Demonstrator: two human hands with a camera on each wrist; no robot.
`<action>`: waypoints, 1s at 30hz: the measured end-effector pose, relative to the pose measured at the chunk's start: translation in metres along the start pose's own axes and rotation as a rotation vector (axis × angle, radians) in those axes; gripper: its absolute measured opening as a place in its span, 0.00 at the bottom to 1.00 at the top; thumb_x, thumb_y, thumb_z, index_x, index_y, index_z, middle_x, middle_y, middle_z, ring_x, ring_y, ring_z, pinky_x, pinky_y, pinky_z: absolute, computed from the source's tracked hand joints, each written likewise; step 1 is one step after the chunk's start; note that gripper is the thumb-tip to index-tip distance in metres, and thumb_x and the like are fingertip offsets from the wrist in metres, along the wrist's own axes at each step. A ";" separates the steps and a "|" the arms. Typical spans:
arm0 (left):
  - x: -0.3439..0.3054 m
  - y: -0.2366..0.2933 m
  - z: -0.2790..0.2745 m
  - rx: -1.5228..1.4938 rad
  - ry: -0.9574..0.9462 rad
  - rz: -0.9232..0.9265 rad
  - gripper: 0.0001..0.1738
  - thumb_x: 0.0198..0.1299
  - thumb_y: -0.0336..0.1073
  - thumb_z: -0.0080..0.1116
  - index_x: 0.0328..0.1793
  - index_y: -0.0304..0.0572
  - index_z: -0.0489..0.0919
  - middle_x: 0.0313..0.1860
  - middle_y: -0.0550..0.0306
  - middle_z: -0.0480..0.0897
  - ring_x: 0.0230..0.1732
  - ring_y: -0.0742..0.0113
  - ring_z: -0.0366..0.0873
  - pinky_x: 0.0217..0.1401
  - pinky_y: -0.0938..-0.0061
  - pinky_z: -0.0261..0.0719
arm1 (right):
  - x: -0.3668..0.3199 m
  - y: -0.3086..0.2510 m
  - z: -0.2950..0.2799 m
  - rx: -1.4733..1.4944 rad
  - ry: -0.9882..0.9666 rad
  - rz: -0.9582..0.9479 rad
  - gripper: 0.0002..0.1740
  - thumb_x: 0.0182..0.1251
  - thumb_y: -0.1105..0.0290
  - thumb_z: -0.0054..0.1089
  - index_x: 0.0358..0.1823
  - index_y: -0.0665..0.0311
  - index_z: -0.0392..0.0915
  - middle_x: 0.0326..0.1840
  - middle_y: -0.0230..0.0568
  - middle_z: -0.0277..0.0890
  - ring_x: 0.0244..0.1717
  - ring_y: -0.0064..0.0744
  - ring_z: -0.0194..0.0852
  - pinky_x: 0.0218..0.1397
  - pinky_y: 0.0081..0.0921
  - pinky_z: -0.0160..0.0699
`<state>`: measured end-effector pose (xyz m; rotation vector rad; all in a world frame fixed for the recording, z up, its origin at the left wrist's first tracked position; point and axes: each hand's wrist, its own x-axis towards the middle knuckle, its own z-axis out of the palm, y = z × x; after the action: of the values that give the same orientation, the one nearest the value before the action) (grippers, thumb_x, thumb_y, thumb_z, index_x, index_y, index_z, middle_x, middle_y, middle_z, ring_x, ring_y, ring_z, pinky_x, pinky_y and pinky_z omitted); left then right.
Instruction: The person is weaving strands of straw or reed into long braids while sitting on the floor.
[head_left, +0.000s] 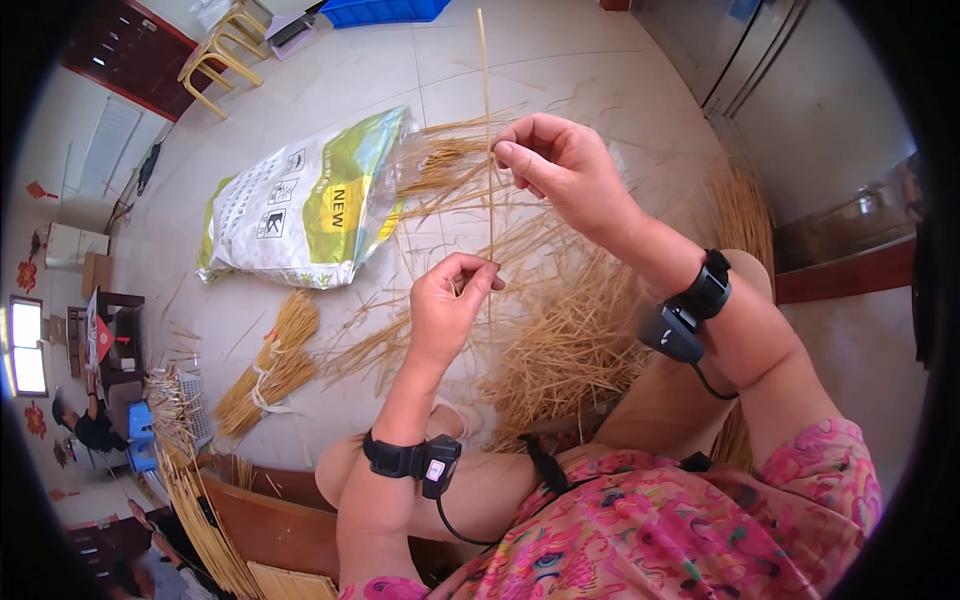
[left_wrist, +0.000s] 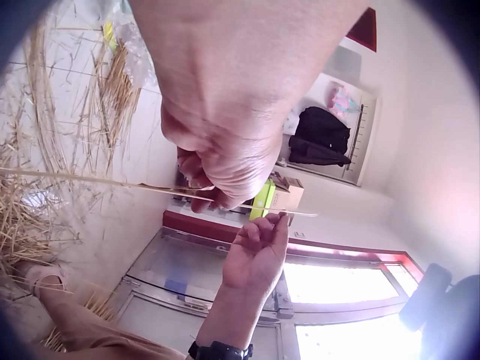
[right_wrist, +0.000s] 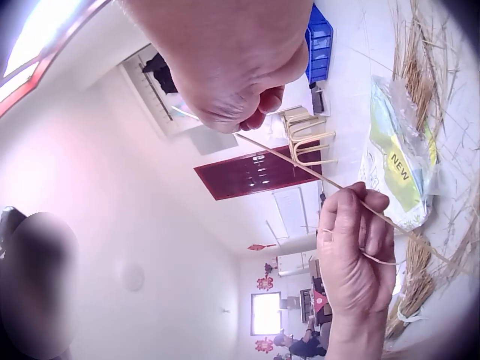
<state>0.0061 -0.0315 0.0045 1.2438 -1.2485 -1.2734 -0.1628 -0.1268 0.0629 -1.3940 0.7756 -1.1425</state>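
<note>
Pale tiled floor (head_left: pixel 560 70) lies beneath both hands and carries everything else in the scene. Loose straw (head_left: pixel 575 345) covers the largest part of it, spread directly below the hands and reaching out past the right hand on its outer side. A white, green and yellow printed sack (head_left: pixel 300 205) lies flat on the floor beyond the left hand and to its outer side, with more straw spilling from its open mouth toward the right hand. A tied bundle (head_left: pixel 270 365) of straw lies on the floor to the outer side of the left hand, nearer the person than the sack. Well beyond both hands stand a yellow stool (head_left: pixel 225 45) and a blue crate (head_left: pixel 385 10).

The right hand (head_left: pixel 560 165) is raised above and beyond the left. Its fingertips are closed in a pinch on a single straw stalk (head_left: pixel 490 215), and its other fingers are curled. The left hand (head_left: pixel 450 300) sits lower and nearer the body, with its thumb and forefinger nipping the same stalk lower down. The stalk runs roughly upright between the two hands, held clear of the floor. Its upper end reaches well past the right hand.
</note>
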 end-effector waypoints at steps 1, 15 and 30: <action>0.000 0.001 0.000 0.004 0.000 -0.013 0.06 0.61 0.30 0.56 0.37 0.33 0.78 0.29 0.57 0.82 0.28 0.80 0.72 0.33 0.84 0.69 | 0.000 -0.002 -0.002 -0.027 -0.013 0.007 0.10 0.64 0.68 0.58 0.39 0.70 0.76 0.30 0.30 0.76 0.28 0.15 0.70 0.31 0.14 0.72; 0.000 -0.002 0.001 0.031 -0.029 0.020 0.06 0.60 0.29 0.57 0.37 0.32 0.78 0.29 0.57 0.82 0.33 0.76 0.78 0.39 0.81 0.75 | -0.003 0.001 -0.001 0.010 -0.041 0.104 0.08 0.61 0.71 0.59 0.36 0.69 0.76 0.27 0.28 0.74 0.25 0.13 0.67 0.27 0.12 0.69; -0.001 0.002 0.005 0.008 0.004 0.031 0.08 0.60 0.30 0.56 0.42 0.31 0.79 0.29 0.57 0.82 0.27 0.80 0.73 0.29 0.87 0.68 | -0.002 -0.001 -0.002 0.078 -0.063 0.074 0.05 0.60 0.73 0.56 0.33 0.68 0.75 0.25 0.25 0.71 0.23 0.11 0.64 0.25 0.11 0.64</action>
<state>0.0008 -0.0303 0.0064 1.2280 -1.2662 -1.2439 -0.1650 -0.1256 0.0630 -1.3203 0.7245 -1.0556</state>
